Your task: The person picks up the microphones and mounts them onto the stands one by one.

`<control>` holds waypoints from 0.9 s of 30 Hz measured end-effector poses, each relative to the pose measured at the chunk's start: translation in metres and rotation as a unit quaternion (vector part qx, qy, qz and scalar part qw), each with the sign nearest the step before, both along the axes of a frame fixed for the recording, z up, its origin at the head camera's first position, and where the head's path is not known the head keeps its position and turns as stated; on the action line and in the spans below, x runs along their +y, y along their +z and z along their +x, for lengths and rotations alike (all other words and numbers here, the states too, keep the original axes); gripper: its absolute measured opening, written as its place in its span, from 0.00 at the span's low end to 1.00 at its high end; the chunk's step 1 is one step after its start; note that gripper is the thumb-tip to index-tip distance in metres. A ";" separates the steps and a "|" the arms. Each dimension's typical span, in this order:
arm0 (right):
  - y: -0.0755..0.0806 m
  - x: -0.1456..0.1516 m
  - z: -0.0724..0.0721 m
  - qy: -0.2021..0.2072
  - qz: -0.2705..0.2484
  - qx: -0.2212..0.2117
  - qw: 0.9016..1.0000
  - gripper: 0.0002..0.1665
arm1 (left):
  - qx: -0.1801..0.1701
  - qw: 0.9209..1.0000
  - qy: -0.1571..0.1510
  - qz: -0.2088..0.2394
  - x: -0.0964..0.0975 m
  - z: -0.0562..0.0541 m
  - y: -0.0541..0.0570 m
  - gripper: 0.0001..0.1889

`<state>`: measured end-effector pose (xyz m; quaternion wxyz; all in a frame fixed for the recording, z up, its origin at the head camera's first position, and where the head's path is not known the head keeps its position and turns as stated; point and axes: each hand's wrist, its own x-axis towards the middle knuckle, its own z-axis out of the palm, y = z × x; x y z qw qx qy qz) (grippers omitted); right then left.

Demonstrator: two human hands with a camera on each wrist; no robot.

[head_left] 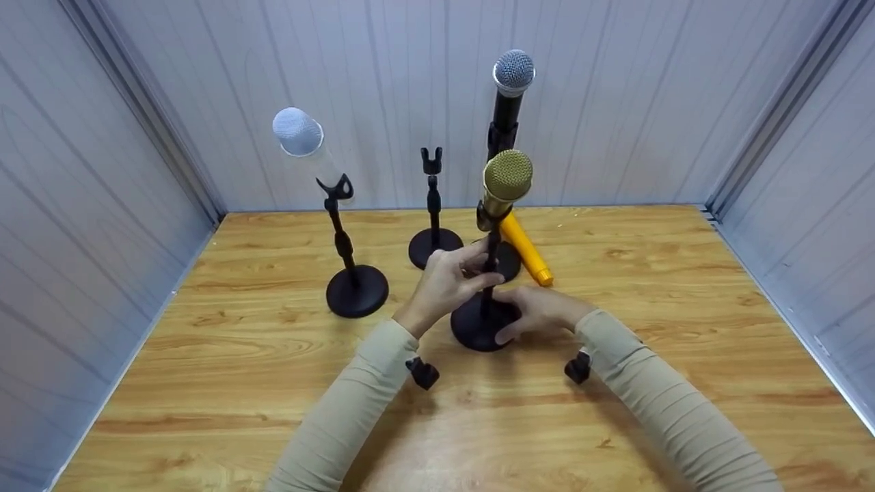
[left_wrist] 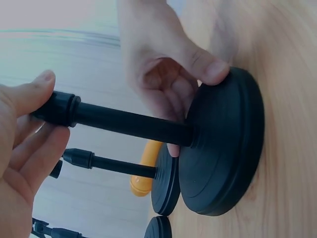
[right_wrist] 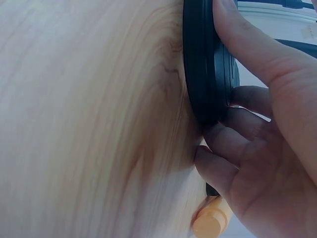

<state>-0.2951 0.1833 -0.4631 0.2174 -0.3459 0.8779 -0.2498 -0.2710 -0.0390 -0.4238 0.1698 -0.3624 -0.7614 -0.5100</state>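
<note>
A gold-headed microphone point(head_left: 508, 174) sits tilted in the clip of a black desktop microphone stand point(head_left: 470, 326). My left hand point(head_left: 443, 283) pinches the collar point(left_wrist: 57, 106) on that stand's pole between thumb and fingers. At the round base, my right hand point(head_left: 547, 311) holds the rim from the right side, thumb on top. The right wrist view shows its fingers point(right_wrist: 225, 144) curled at the base's edge, close to the tabletop. Right behind this stand is another, holding a black microphone with a silver head point(head_left: 514, 72), its base partly hidden.
To the left, a white-headed microphone point(head_left: 299, 132) leans in its own stand point(head_left: 357, 292). A stand with a vacant clip point(head_left: 432, 160) is at the back middle. A yellow-orange microphone handle point(head_left: 525, 249) lies behind my right hand. Ribbed walls point(head_left: 383, 82) surround the wooden table point(head_left: 225, 355).
</note>
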 end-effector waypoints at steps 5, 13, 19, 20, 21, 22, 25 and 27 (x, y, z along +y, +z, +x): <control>-0.002 0.001 0.000 0.007 -0.003 0.005 1.000 0.40 | -0.006 1.000 -0.009 0.008 0.001 0.002 -0.002 0.24; 0.000 0.001 0.000 -0.006 0.014 -0.002 1.000 0.49 | -0.078 0.994 -0.072 0.022 0.000 0.027 0.025 0.27; -0.001 0.002 0.000 -0.009 0.013 -0.001 1.000 0.50 | -0.068 0.997 -0.024 0.037 0.005 0.013 0.004 0.24; -0.001 0.002 0.000 -0.008 0.013 0.001 1.000 0.51 | -0.063 0.997 -0.015 0.039 0.006 0.010 -0.001 0.23; -0.001 0.001 0.000 -0.007 0.014 0.004 1.000 0.51 | -0.060 0.997 -0.008 0.042 0.006 0.007 -0.006 0.22; -0.001 0.001 0.000 -0.005 0.013 0.007 1.000 0.50 | -0.059 0.997 -0.002 0.044 0.006 0.005 -0.009 0.21; -0.001 0.001 0.000 0.002 0.004 0.013 1.000 0.42 | -0.059 0.997 0.007 0.054 0.006 0.004 -0.015 0.16; -0.001 0.000 0.000 0.005 -0.002 0.014 1.000 0.36 | -0.062 0.996 0.009 0.059 0.006 0.004 -0.016 0.14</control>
